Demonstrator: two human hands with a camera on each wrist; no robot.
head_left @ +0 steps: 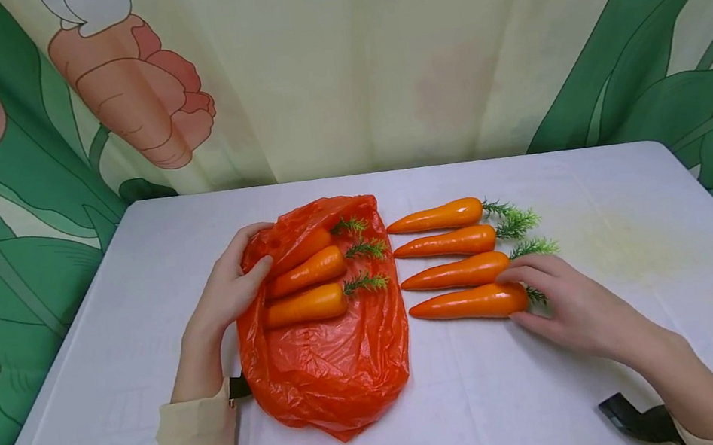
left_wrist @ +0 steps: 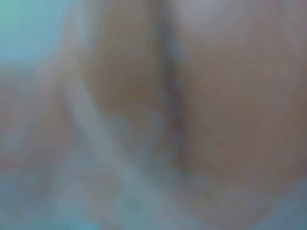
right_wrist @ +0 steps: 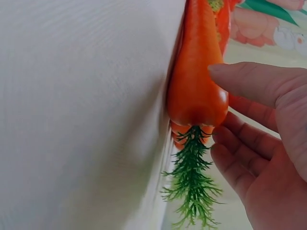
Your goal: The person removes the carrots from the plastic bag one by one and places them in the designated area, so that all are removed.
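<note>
A red plastic bag (head_left: 349, 368) lies crumpled on the table, left of the middle in the head view. My left hand (head_left: 226, 286) grips its upper left edge, thumb on top and the other fingers mostly hidden. Three carrots with green tops lie at the bag, the lowest carrot (head_left: 309, 305) nearest the middle; whether they are inside or on it, I cannot tell. To the right, several more carrots line up, tips toward the bag. My right hand (head_left: 562, 304) holds the nearest carrot (right_wrist: 197, 72) by its thick end, thumb on one side and fingers on the other.
A white cloth covers the table (head_left: 478, 403). Behind it hangs a printed curtain (head_left: 375, 60). A black wrist device (head_left: 637, 420) sits by my right forearm. The left wrist view is too blurred to read.
</note>
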